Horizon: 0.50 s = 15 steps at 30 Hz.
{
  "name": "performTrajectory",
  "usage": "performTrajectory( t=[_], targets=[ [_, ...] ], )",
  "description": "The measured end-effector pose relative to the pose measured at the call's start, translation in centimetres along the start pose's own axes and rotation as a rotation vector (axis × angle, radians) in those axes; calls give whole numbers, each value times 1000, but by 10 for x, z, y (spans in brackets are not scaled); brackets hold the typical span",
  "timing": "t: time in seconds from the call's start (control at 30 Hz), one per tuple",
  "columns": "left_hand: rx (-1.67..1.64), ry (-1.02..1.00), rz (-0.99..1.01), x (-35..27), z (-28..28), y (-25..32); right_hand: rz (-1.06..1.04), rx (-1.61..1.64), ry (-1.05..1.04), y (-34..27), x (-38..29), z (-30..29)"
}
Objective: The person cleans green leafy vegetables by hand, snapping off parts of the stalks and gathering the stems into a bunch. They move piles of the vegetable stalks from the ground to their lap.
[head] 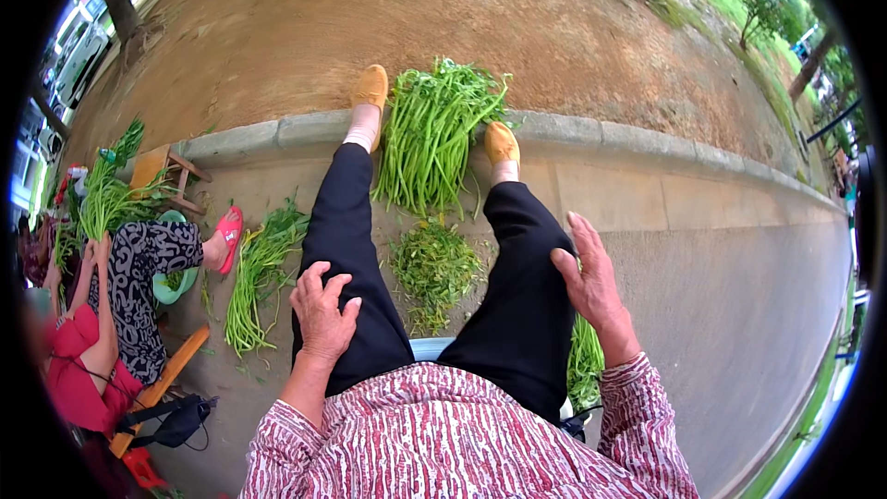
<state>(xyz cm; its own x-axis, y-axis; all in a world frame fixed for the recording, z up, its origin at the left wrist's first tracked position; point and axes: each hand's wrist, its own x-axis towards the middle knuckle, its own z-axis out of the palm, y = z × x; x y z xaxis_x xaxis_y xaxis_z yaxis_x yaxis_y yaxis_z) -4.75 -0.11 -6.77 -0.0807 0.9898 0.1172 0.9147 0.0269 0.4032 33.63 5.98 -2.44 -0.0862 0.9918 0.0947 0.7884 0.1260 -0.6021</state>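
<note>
My left hand (324, 315) rests on my left thigh with its fingers spread and nothing in it. By the outer side of my right knee, my right hand (594, 284) is held flat with the thumb apart, also without anything in it. Between my feet a large heap of long green leafy stems (440, 135) lies across the kerb. Nearer to me, a pile of short trimmings and yellowed leaves (436, 267) sits on the pavement. Another bunch of stems (260, 277) lies left of my leg. More greens (584, 364) show below my right wrist, partly hidden by my leg.
At the left a seated person (97, 374) holds a bunch of greens (107, 201). Around that person are a wooden stool (156, 170), a pale green basin (183, 284), a wooden bench (166, 378) and a black bag (177, 423). A stone kerb (561, 128) separates pavement from bare soil.
</note>
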Motion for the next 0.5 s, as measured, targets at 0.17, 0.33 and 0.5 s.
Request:
performTrajectory(
  t=[0.17, 0.33, 0.5],
  targets=[
    [-40, 18, 10, 4, -3, -4, -124, 35, -87, -61, 59, 21],
    [-145, -8, 65, 33, 7, 0, 28, 299, -100, -42, 118, 78],
    [-360, -161, 4, 85, 45, 20, 113, -65, -455, 2, 135, 104]
  ],
)
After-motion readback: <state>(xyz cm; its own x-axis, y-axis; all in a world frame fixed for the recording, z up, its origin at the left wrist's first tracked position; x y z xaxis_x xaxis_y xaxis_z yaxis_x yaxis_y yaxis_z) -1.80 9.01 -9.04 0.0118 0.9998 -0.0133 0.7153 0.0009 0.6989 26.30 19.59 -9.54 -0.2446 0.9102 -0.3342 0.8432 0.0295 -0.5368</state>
